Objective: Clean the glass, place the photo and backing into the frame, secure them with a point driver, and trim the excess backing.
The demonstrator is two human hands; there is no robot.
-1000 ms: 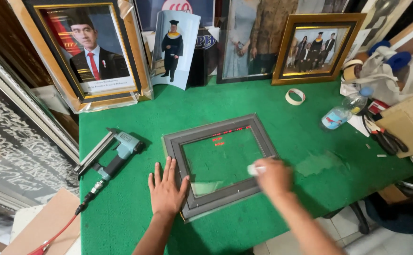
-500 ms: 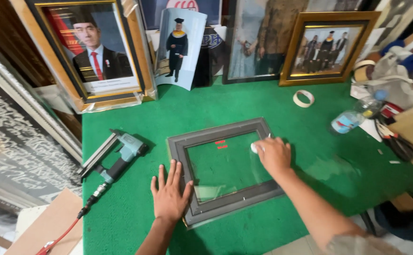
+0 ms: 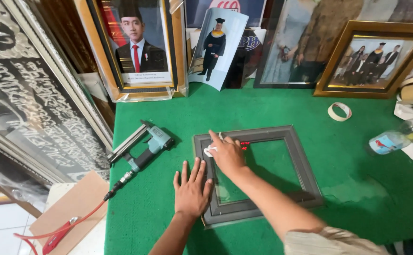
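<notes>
Fingers of right hand [image 3: 226, 155] apparently pinch white cloth [image 3: 210, 151] on grey frame [image 3: 305, 170]; left hand [image 3: 191, 190] flat, released.

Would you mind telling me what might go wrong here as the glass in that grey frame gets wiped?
The right hand presses a white cloth on the glass; hard pressure might crack it. The left hand covers only one side of the grey frame, so it may slide on the green table.

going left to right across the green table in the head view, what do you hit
pneumatic nail gun → left hand flat on the grey frame's edge → right hand with a white cloth on the glass → grey picture frame → tape roll → plastic bottle
</notes>
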